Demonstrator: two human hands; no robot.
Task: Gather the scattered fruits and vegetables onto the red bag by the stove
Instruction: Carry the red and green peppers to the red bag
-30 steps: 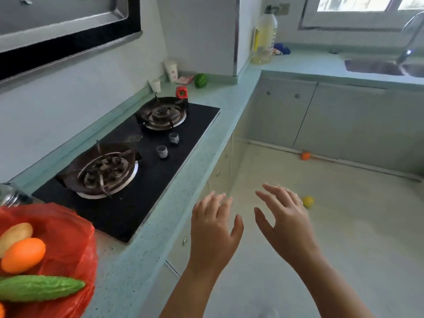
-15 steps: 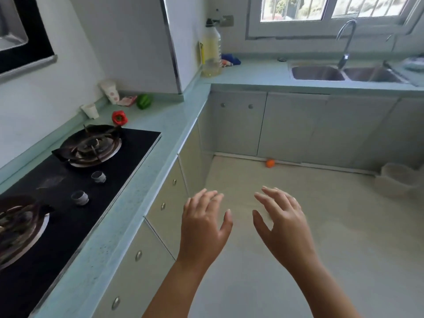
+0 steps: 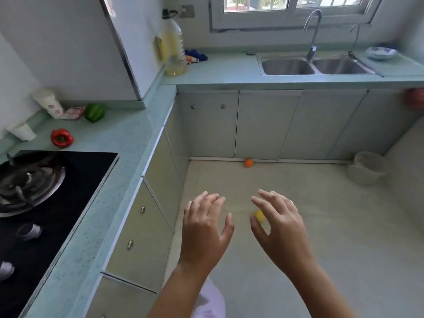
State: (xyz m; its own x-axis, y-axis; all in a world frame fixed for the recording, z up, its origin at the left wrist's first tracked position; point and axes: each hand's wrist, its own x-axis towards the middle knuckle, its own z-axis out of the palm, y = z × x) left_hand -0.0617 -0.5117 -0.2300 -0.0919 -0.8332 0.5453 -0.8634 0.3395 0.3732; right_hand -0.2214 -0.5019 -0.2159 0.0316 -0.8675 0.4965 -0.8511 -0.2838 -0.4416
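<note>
My left hand (image 3: 204,228) and my right hand (image 3: 278,228) hover open over the floor, fingers spread, holding nothing. A small yellow fruit (image 3: 259,216) lies on the floor, partly hidden behind my right hand's fingers. An orange fruit (image 3: 248,162) rests on the floor against the cabinet base. On the counter beyond the stove sit a red bell pepper (image 3: 61,137) and a green bell pepper (image 3: 95,112). A red round item (image 3: 415,98) shows blurred at the right edge. The red bag is out of view.
A black gas stove (image 3: 75,180) fills the left. Paper cups (image 3: 49,104) stand near the wall. An oil bottle (image 3: 174,49) is in the counter corner, a double sink (image 3: 316,66) with a tap under the window. A white bucket (image 3: 367,168) stands on the floor.
The view has swung right, away from the red bag and near burner, which have left the frame. The sink and bucket came into view. Both hands stay open, now nearer the yellow fruit.
</note>
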